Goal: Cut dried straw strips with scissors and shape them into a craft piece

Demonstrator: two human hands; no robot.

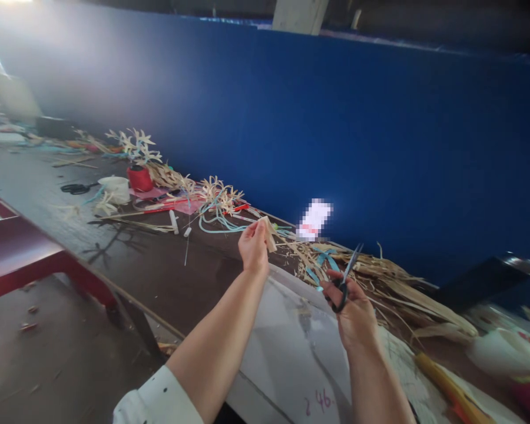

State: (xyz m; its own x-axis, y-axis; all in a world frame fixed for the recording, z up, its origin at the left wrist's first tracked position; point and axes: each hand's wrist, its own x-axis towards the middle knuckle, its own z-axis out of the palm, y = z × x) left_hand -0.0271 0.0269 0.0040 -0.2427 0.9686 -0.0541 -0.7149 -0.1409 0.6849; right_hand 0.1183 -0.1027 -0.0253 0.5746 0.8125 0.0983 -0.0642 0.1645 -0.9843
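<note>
My left hand (254, 244) is raised above the dark worktable (159, 265), its fingers pinched on a small pale strip of dried husk (269, 231). My right hand (355, 312) is closed round the black handles of a pair of scissors (347, 277), whose blades point up and to the right, slightly apart. The two hands are about a hand's width from each other. Beneath them lies a grey sheet (291, 335) with pink writing near its front edge.
A heap of dried husks and blue ribbon (371, 277) lies behind my right hand. Further left along the table are straw flowers (136, 144), a red pot (140, 178), a white cup (115, 188) and black scissors (75, 188). A blue wall (380, 147) backs the table. A red bench (22, 247) stands left.
</note>
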